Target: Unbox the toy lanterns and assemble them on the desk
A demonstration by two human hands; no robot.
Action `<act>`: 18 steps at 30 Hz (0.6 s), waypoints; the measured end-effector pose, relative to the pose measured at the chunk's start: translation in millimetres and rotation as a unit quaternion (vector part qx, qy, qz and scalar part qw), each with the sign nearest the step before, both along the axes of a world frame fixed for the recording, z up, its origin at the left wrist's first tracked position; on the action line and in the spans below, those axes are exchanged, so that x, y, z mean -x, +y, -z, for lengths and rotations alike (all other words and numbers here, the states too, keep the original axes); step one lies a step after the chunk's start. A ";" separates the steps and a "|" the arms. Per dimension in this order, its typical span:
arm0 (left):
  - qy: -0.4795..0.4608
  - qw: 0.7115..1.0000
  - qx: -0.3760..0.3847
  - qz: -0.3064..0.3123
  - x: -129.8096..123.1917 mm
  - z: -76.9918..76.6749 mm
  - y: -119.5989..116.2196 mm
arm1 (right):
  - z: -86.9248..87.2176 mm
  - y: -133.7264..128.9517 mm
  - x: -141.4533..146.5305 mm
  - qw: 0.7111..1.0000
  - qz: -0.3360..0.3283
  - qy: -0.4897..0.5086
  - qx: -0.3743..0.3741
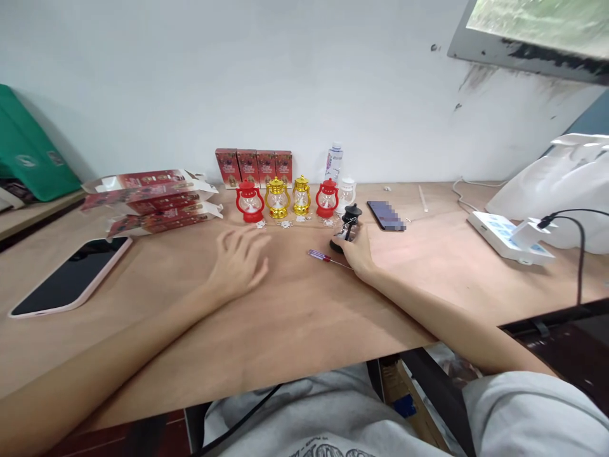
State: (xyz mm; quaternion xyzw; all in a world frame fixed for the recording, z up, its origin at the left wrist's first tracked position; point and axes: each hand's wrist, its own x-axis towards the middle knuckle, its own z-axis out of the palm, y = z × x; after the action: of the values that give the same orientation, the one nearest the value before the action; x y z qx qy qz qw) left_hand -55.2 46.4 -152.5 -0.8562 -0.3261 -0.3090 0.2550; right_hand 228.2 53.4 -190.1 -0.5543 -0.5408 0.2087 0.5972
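My right hand (360,254) is wrapped round a small black lantern (351,214) that stands upright on the table. Part of the lantern's body is hidden by my fingers. Fingers spread and holding nothing, my left hand (240,260) hovers or rests over the tabletop; I cannot tell which. Between the hands lies a screwdriver (320,256) with a clear and red handle, its shaft pointing toward my right wrist. Behind stand a red lantern (250,202), a gold lantern (277,198), a second gold lantern (301,195), another red lantern (327,198) and a white lantern (347,193).
Flattened red cartons (157,200) are stacked at left, near a pink-cased phone (71,276). Several red boxes (257,168) and a bottle (333,163) line the wall. A dark phone (386,216) and a power strip (509,238) with cables sit on the right.
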 end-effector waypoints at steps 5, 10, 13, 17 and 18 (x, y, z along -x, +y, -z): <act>-0.016 0.997 0.008 0.079 -21.0 7.1 -18.8 | -19.6 -22.7 13.4 0.996 -0.012 -0.077 -0.045; -0.035 0.994 0.001 0.106 -19.7 7.9 -16.9 | -23.9 -50.5 36.6 0.952 -0.142 -0.244 -0.117; -0.036 0.988 -0.042 0.143 -19.0 9.9 -16.9 | -20.5 -59.4 46.4 0.939 -0.204 -0.254 -0.107; -0.034 0.985 -0.072 0.156 -19.5 8.3 -20.9 | -18.8 -63.1 49.3 0.945 -0.219 -0.230 -0.074; -0.029 0.983 -0.074 0.164 -19.4 7.4 -22.0 | -19.5 -63.4 49.0 0.946 -0.221 -0.227 -0.071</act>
State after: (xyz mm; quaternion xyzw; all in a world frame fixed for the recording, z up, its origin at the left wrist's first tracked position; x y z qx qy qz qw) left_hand -35.7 24.3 -159.9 -0.8674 -0.1645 -0.3950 0.2540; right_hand 179.1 -9.9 -170.7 -0.4094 -0.7847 0.1652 0.4352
